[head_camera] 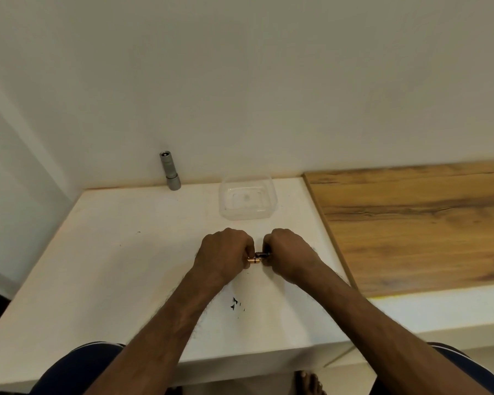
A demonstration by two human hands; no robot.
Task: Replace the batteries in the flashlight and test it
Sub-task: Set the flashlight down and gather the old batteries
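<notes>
White countertop (103,252) is sitting against a plain wall, wood panel (411,223) adjoining on the right. Both fists are meeting mid-counter: left hand (223,255) and right hand (290,253) are pinching a small battery bundle (257,258) between them, long axis running left-right, copper end toward the left hand, black end toward the right. Silver flashlight body (169,171) is standing upright at the wall, well apart, open end up. Clear plastic container (247,199) is sitting just beyond the hands.
</notes>
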